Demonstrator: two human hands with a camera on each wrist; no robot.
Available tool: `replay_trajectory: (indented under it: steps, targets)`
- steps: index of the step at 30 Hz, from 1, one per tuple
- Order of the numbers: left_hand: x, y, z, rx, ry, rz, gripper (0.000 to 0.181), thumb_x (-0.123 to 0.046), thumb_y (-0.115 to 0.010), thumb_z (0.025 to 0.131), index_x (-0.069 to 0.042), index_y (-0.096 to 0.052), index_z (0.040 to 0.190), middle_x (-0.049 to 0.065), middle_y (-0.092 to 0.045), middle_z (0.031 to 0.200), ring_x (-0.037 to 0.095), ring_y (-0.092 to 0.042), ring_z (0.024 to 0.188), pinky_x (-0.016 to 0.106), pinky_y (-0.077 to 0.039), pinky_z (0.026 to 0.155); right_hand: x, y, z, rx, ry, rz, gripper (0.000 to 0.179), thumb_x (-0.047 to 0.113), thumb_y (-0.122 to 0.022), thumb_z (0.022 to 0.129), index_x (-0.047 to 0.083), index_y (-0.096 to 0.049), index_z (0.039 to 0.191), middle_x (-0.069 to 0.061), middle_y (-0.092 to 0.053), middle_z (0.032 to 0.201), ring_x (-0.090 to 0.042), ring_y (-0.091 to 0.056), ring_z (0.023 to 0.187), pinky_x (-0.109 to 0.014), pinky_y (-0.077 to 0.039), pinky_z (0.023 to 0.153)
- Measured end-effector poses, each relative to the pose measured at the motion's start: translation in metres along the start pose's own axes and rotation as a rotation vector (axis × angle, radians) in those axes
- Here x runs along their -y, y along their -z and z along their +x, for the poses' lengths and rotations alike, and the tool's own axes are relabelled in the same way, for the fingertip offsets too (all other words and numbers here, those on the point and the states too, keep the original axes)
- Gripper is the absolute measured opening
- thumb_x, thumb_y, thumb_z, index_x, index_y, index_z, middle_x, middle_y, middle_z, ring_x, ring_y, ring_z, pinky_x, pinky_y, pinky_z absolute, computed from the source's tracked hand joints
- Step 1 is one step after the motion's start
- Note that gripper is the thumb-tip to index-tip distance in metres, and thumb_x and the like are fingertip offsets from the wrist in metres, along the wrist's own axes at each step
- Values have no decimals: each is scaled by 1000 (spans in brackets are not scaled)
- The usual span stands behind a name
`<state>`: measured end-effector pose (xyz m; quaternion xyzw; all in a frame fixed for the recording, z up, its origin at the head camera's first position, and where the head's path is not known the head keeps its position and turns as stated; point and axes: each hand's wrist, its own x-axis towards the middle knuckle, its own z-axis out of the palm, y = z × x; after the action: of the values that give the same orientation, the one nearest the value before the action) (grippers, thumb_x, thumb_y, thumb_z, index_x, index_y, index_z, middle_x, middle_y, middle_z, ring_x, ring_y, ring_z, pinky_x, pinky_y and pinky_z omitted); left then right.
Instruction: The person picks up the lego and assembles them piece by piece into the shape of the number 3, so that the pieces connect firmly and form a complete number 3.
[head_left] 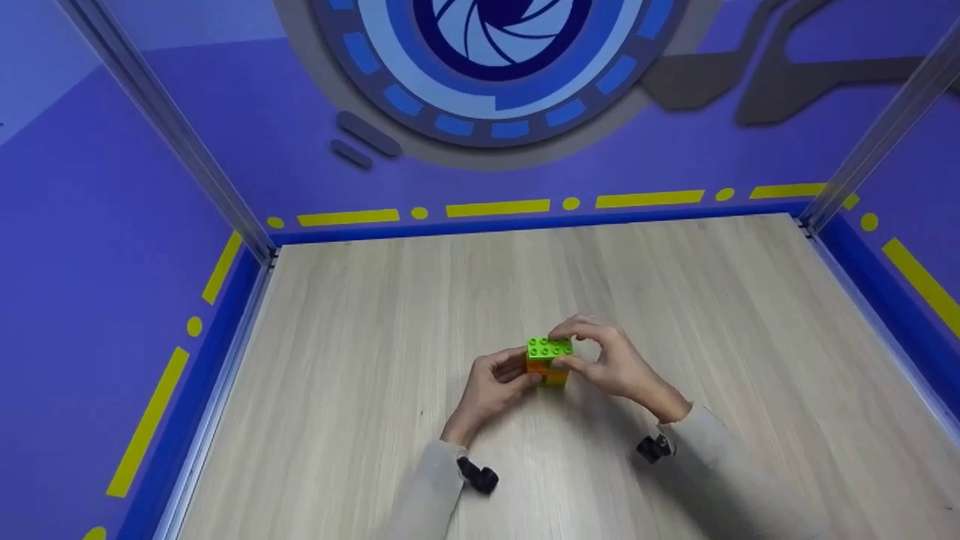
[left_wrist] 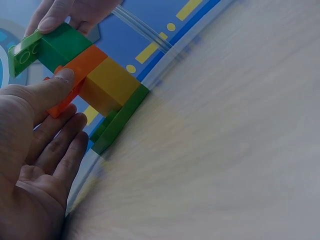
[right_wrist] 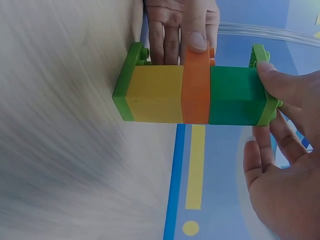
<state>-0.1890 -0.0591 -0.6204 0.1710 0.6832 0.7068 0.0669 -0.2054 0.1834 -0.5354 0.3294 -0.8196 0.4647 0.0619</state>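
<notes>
A tower of toy building bricks stands upright on the wooden table between both hands. From the bottom up, the right wrist view shows a flat light green brick (right_wrist: 125, 82), a yellow brick (right_wrist: 155, 95), a thinner orange brick (right_wrist: 196, 92), a dark green brick (right_wrist: 237, 95) and a flat light green brick (head_left: 549, 349) on top. My left hand (head_left: 491, 386) grips the orange brick, its thumb (left_wrist: 57, 86) on the near side. On the other side, my right hand (head_left: 611, 364) pinches the top light green brick, its thumb (right_wrist: 280, 82) along the edge. The top and bottom bricks overhang toward the left.
The pale wooden table (head_left: 360, 315) surrounds the tower. Blue-purple panels (head_left: 247, 150) with yellow dashes rise behind it and at both sides, joined by metal corner posts (head_left: 180, 142). A dark wrist device (head_left: 478, 476) sits at the left sleeve, another (head_left: 654, 448) at the right.
</notes>
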Motion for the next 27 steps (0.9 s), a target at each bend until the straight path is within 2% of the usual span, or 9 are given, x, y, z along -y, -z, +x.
replay_trajectory:
  steps: [2, 5, 10, 13, 19, 23, 27]
  targets:
    - [0, 0, 0, 0, 8, 5, 45, -8, -79, 97, -6, -69, 141, 16, -72, 138, 30, -69, 129, 33, -58, 105, 0, 0, 0, 4, -15, -3, 31, 17, -87, 91, 21, -79, 120, 6, -76, 119, -20, -70, 110, -31, -54, 90]
    - [1, 0, 0, 6, 4, 9, 45, -9, -79, 97, -6, -68, 141, 16, -71, 139, 31, -69, 129, 33, -57, 105, 1, 0, -2, 13, -45, -2, 35, 19, -87, 91, 20, -77, 124, 4, -75, 123, -21, -70, 113, -33, -54, 90]
    - [0, 1, 0, 15, -17, -3, 45, -10, -79, 98, -6, -69, 142, 15, -71, 139, 28, -69, 129, 34, -57, 106, -1, -2, -5, 25, -105, 2, 41, 20, -87, 91, 17, -74, 130, 1, -74, 129, -20, -69, 120, -50, -57, 94]
    - [-1, 1, 0, 17, -21, -10, 46, -11, -79, 97, -7, -69, 142, 14, -72, 139, 27, -70, 129, 35, -57, 106, -3, -3, -7, 18, -119, 8, 42, 18, -87, 91, 12, -74, 130, 0, -74, 129, -21, -68, 121, -56, -57, 95]
    - [-2, 1, -2, 1, 10, 21, 46, -14, -80, 97, -11, -69, 142, 10, -73, 138, 23, -71, 127, 32, -58, 105, -9, -6, -10, 1, -109, 17, 42, 17, -88, 90, 11, -74, 130, -3, -74, 128, -23, -69, 118, -51, -57, 93]
    - [-2, 1, -2, -3, 22, 26, 46, -13, -80, 97, -11, -69, 142, 11, -72, 138, 24, -70, 127, 32, -58, 105, -13, -8, -14, 2, -153, 41, 43, 16, -88, 90, 16, -74, 130, 0, -74, 128, -18, -68, 118, -57, -56, 95]
    - [-2, 0, -1, 3, 21, 18, 46, -12, -80, 97, -12, -69, 142, 10, -73, 138, 23, -70, 128, 32, -57, 105, -17, -10, -19, -5, -184, 51, 44, 13, -89, 88, 15, -74, 130, 0, -75, 126, -16, -67, 116, -53, -56, 96]
